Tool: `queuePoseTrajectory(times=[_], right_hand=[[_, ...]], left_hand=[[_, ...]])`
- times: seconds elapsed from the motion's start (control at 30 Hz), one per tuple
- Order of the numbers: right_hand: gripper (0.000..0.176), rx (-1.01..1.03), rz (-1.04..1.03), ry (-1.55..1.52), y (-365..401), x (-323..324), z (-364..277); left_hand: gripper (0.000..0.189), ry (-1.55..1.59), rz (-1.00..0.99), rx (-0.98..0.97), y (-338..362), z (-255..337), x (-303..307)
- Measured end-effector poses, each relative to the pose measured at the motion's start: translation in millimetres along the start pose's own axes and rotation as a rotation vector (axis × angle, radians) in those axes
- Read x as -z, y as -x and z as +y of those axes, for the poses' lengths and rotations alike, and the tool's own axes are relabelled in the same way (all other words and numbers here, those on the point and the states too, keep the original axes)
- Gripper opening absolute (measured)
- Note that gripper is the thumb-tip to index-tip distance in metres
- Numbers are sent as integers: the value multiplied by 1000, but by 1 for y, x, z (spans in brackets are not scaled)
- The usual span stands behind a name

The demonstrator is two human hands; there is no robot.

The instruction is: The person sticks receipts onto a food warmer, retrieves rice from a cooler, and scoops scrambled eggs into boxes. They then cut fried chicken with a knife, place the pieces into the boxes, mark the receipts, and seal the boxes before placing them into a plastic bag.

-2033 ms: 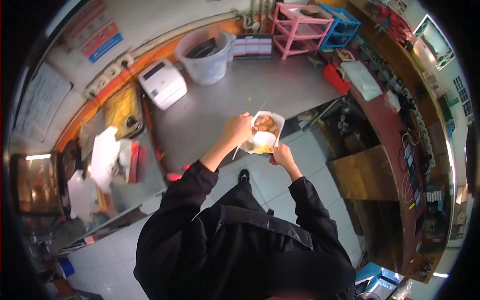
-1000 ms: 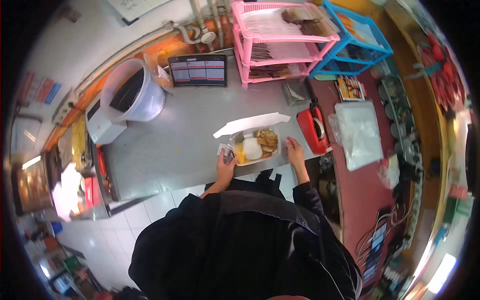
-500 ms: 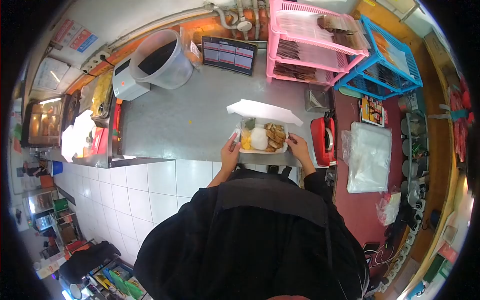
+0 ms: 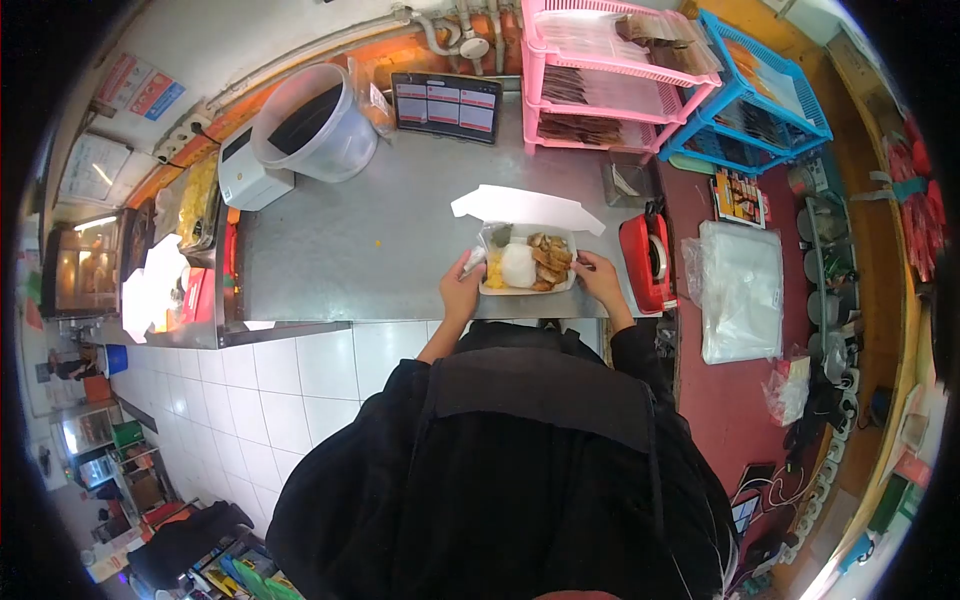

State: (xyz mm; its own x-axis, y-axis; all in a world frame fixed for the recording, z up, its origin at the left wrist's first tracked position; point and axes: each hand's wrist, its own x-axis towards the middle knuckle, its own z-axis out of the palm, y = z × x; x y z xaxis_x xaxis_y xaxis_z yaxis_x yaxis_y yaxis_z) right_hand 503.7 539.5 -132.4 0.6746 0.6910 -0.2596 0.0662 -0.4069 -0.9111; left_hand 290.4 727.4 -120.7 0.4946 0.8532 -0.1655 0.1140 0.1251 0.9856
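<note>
An open white food box (image 4: 520,290) stands near the front edge of the steel counter, its lid (image 4: 525,209) folded back. Inside lie white rice (image 4: 517,266), brown pieces of food (image 4: 551,262) and something yellow at the left; a small clear packet is at the left end. My left hand (image 4: 461,286) has its fingers closed on the box's left end, by the packet. At the right end, my right hand (image 4: 600,280) pinches the box's edge.
Behind the box are a tablet (image 4: 446,106), a translucent bucket (image 4: 345,140) and a white device (image 4: 251,180). Pink racks (image 4: 619,75) and blue racks (image 4: 770,115) stand at the back right. A red device (image 4: 645,265) and clear plastic bags (image 4: 741,290) lie to the right.
The camera view has shifted slightly. Both hands remain at the ends of the box, with the left fingers now more closed around its end.
</note>
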Motion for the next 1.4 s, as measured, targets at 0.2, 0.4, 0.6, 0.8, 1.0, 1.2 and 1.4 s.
queuePoseTrajectory(times=[0.2,0.4,0.6,0.8,1.0,1.2,1.4], right_hand=[[35,-10,55,-27,7,-4,-7],[37,17,139,26,13,-4,-15],[27,-123,-52,303,15,49,-95],[16,675,716,509,-82,161,-249],[26,496,838,1134,-208,194,-294],[30,761,959,589,-154,199,-299],[22,423,26,-233,2,93,-265]], left_hand=[[50,-114,9,-93,2,11,-2],[59,-362,159,-78,-25,14,-14],[44,-462,471,-121,-27,44,4],[30,-282,461,-428,9,159,23],[30,161,255,-311,43,241,17],[31,188,115,-437,59,222,40],[39,239,-50,-357,78,228,46]])
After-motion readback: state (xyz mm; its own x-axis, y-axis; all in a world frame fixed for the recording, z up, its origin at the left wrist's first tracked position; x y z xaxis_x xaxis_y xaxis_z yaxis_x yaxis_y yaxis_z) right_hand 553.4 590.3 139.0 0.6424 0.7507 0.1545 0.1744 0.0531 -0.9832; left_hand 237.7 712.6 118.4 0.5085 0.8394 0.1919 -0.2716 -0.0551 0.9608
